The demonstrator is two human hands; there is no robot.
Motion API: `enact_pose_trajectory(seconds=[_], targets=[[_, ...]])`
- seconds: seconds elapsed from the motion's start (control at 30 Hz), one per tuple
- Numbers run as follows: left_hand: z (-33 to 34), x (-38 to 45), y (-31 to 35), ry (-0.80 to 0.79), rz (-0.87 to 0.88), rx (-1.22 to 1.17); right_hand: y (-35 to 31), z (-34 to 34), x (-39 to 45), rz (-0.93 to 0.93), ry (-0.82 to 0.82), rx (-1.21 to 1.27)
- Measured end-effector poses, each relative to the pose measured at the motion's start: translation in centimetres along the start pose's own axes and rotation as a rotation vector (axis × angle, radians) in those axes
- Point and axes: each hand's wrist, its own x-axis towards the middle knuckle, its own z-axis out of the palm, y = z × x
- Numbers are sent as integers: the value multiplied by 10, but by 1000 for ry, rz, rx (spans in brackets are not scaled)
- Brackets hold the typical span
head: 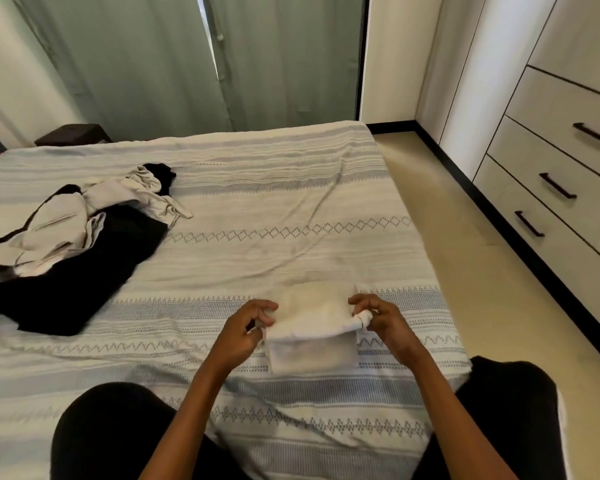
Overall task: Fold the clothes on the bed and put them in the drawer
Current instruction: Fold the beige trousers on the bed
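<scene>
A small white garment (312, 323), folded into a compact rectangle, lies on the striped bed cover (274, 202) right in front of me. My left hand (246, 327) pinches its left edge. My right hand (378, 317) pinches a bunched corner at its right edge. Both hands hold the top fold slightly raised above the lower layer. To the far left on the bed lies a loose heap of clothes: a beige piece (66, 220) on top of a black one (84, 271). The drawers (568, 174) with dark handles stand shut along the right wall.
A strip of beige floor (465, 237) runs between the bed and the drawer unit. Green curtains (187, 64) hang behind the bed. A dark bedside table (73, 133) stands at the back left. My knees in black shorts frame the bottom of the view.
</scene>
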Motion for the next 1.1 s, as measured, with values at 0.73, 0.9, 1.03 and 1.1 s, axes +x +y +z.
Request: enact_pose_trajectory(seconds=[0.73, 0.9, 1.03, 1.1], targets=[[21, 93, -2, 273, -192, 2, -63, 26, 142, 132, 280, -336], [58, 75, -33, -10, 157, 702, -40, 23, 168, 219, 132, -495], [66, 72, -67, -197, 45, 937, -31, 20, 178, 174, 103, -594], [66, 76, -62, -178, 103, 973, -47, 22, 167, 177, 86, -580]])
